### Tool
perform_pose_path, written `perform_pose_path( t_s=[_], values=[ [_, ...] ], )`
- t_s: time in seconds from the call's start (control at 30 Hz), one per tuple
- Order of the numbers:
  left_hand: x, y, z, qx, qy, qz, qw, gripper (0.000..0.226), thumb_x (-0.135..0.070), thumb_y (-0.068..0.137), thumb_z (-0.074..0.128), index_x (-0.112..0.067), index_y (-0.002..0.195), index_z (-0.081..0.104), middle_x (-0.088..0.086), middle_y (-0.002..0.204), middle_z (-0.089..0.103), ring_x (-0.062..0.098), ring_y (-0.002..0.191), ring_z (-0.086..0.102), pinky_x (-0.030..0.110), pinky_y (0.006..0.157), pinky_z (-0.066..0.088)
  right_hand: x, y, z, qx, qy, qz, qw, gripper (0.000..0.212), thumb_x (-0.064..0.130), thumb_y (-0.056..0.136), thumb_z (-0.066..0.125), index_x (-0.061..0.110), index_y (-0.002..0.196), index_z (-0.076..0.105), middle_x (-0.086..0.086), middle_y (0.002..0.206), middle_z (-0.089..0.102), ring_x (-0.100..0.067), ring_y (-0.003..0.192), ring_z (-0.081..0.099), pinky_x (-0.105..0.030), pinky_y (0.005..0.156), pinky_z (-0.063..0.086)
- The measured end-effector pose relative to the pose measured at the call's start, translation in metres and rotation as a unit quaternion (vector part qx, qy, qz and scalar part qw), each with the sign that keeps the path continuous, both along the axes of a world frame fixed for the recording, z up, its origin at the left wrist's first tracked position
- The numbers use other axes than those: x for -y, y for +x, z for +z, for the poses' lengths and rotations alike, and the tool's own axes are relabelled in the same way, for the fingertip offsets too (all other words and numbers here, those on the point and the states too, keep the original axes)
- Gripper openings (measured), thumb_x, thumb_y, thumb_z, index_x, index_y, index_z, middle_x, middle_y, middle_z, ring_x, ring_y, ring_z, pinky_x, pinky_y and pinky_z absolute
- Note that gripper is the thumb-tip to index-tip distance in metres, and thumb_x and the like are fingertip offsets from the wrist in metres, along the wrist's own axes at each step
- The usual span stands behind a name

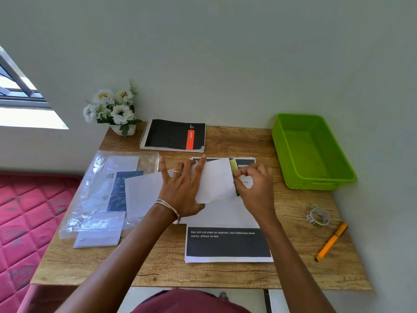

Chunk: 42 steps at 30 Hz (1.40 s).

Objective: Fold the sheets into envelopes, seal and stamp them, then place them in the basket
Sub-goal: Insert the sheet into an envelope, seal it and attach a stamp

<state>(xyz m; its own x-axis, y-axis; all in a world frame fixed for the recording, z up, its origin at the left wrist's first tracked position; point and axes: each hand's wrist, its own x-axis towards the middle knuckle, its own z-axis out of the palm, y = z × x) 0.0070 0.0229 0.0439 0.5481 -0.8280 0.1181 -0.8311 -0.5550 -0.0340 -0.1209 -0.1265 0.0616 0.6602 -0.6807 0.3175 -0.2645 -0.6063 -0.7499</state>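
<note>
Two hands at work mid-tabletop: left hand flat, pinning sheet; right hand, grip pinched on sheet's edge, folding. No envelope sealed or stamped. Basket far right, empty.

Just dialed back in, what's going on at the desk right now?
A person is folding a white sheet over a stack of printed pages on the wooden table. The left hand presses flat on the sheet while the right hand pinches its folded edge. The green basket holds nothing visible. A tape roll and orange pen lie untouched at right.
</note>
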Motion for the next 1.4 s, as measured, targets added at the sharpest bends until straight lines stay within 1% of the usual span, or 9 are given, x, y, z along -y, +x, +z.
perform_pose_path(
  t_s=[0.17, 0.3, 0.4, 0.5, 0.6, 0.73, 0.97, 1.17, 1.4],
  values=[
    [0.003, -0.001, 0.002, 0.042, -0.008, -0.008, 0.999, 0.121, -0.062, 0.048, 0.069, -0.015, 0.145, 0.013, 0.015, 0.125, 0.046, 0.034, 0.114, 0.046, 0.076, 0.100, 0.007, 0.012, -0.003, -0.002, -0.120, 0.042, 0.105, 0.986, 0.024, 0.000, 0.085, 0.057, 0.013, 0.095, 0.075, -0.006, 0.084, 0.065, -0.018, 0.075, 0.054, -0.030, 0.066, 0.042],
    [0.003, -0.004, 0.000, 0.051, 0.015, -0.026, 0.998, 0.120, -0.062, 0.048, 0.068, -0.014, 0.146, 0.017, 0.016, 0.128, 0.044, 0.034, 0.117, 0.042, 0.075, 0.100, 0.007, 0.017, -0.009, 0.012, -0.149, 0.261, 0.198, 0.933, 0.041, -0.012, 0.082, 0.050, 0.015, 0.101, 0.074, 0.002, 0.099, 0.073, -0.018, 0.092, 0.066, -0.037, 0.081, 0.054],
    [0.003, -0.007, 0.000, 0.056, 0.010, -0.037, 0.998, 0.120, -0.060, 0.047, 0.069, -0.013, 0.146, 0.020, 0.016, 0.127, 0.044, 0.035, 0.118, 0.042, 0.075, 0.101, 0.005, 0.022, -0.016, 0.025, -0.117, 0.390, 0.279, 0.870, 0.041, -0.011, 0.085, 0.055, 0.010, 0.119, 0.064, -0.010, 0.113, 0.070, -0.026, 0.105, 0.064, -0.038, 0.087, 0.049],
    [0.003, -0.012, 0.002, 0.054, -0.015, -0.048, 0.997, 0.119, -0.061, 0.049, 0.069, -0.012, 0.146, 0.019, 0.014, 0.126, 0.045, 0.036, 0.118, 0.045, 0.073, 0.103, 0.003, 0.021, -0.014, 0.030, -0.054, 0.501, 0.237, 0.831, 0.035, 0.004, 0.085, 0.065, 0.009, 0.120, 0.061, -0.016, 0.113, 0.069, -0.028, 0.100, 0.067, -0.036, 0.083, 0.054],
    [0.004, -0.015, 0.003, 0.046, -0.023, -0.056, 0.997, 0.121, -0.062, 0.050, 0.068, -0.011, 0.146, 0.015, 0.014, 0.128, 0.046, 0.035, 0.118, 0.045, 0.072, 0.104, 0.005, 0.018, -0.009, 0.030, -0.052, 0.542, 0.188, 0.817, 0.033, 0.010, 0.084, 0.068, 0.007, 0.117, 0.063, -0.014, 0.104, 0.071, -0.022, 0.081, 0.070, -0.030, 0.059, 0.057],
    [0.003, -0.016, 0.003, 0.038, -0.016, -0.063, 0.997, 0.119, -0.063, 0.051, 0.067, -0.010, 0.146, 0.019, 0.013, 0.132, 0.045, 0.033, 0.122, 0.043, 0.072, 0.105, 0.004, 0.017, -0.006, 0.024, -0.028, 0.624, 0.185, 0.759, 0.031, 0.002, 0.086, 0.060, 0.001, 0.118, 0.060, -0.017, 0.115, 0.067, -0.029, 0.104, 0.065, -0.044, 0.089, 0.054],
    [0.001, -0.013, -0.001, 0.030, -0.040, -0.074, 0.996, 0.107, -0.054, 0.053, 0.069, -0.011, 0.141, 0.025, 0.010, 0.135, 0.045, 0.029, 0.127, 0.043, 0.069, 0.107, 0.003, 0.017, -0.004, 0.024, 0.004, 0.676, 0.157, 0.720, 0.029, 0.012, 0.085, 0.062, 0.004, 0.112, 0.062, -0.015, 0.112, 0.068, -0.024, 0.098, 0.067, -0.038, 0.081, 0.058],
    [0.000, -0.011, 0.001, 0.029, -0.043, -0.081, 0.995, 0.100, -0.061, 0.055, 0.065, -0.013, 0.137, 0.032, 0.006, 0.126, 0.053, 0.027, 0.118, 0.051, 0.067, 0.109, 0.005, 0.016, -0.002, 0.022, 0.001, 0.662, 0.167, 0.730, 0.030, 0.014, 0.079, 0.066, 0.004, 0.107, 0.066, -0.014, 0.107, 0.070, -0.025, 0.095, 0.068, -0.041, 0.083, 0.056],
    [-0.016, 0.014, 0.006, -0.017, -0.064, -0.015, 0.998, 0.082, -0.057, 0.055, 0.070, -0.021, 0.124, 0.043, 0.003, 0.118, 0.057, 0.028, 0.108, 0.056, 0.064, 0.109, 0.017, 0.029, -0.009, 0.020, 0.073, 0.570, 0.118, 0.810, 0.024, 0.018, 0.087, 0.063, 0.001, 0.103, 0.068, -0.018, 0.095, 0.073, -0.028, 0.083, 0.071, -0.036, 0.077, 0.058]
  ],
)
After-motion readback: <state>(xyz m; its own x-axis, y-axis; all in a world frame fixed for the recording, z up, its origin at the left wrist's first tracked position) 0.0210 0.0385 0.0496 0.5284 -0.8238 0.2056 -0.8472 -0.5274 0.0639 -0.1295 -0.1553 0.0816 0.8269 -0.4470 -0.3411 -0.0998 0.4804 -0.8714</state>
